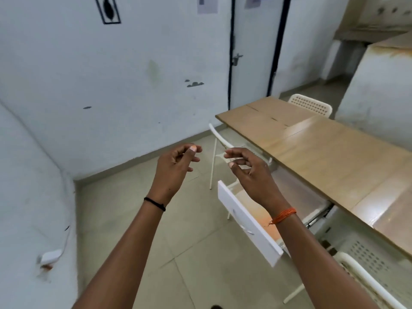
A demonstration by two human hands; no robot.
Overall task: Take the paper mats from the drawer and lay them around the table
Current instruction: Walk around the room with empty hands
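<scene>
No mat shows plainly: the open drawer (pixel 249 221) under the table (pixel 330 157) gives only an orange-lit glimpse of its inside, mostly hidden behind the right wrist, so I cannot tell whether any paper lies in it. On the table there are pale, glossy rectangles near the right edge of view that may be mats already laid, though the blur leaves that unsure. Both hands hang in the air over the floor, level with each other and close but apart. The left hand (pixel 174 166) has its fingers loosely curled with the thumb tip up, holding nothing I can see. The right hand (pixel 249 170), just above the drawer front, is likewise half-curled with thumb and forefinger near each other; whether a thin sheet is pinched there I cannot tell. Paper mats would likely be light, floppy and easily creased, and liable to slide on that smooth top, so taking one by two opposite edges, a hand to each, seems safest. A white chair (pixel 219 152) stands tucked at the table's side beyond the hands, another (pixel 312 105) at the far end.
</scene>
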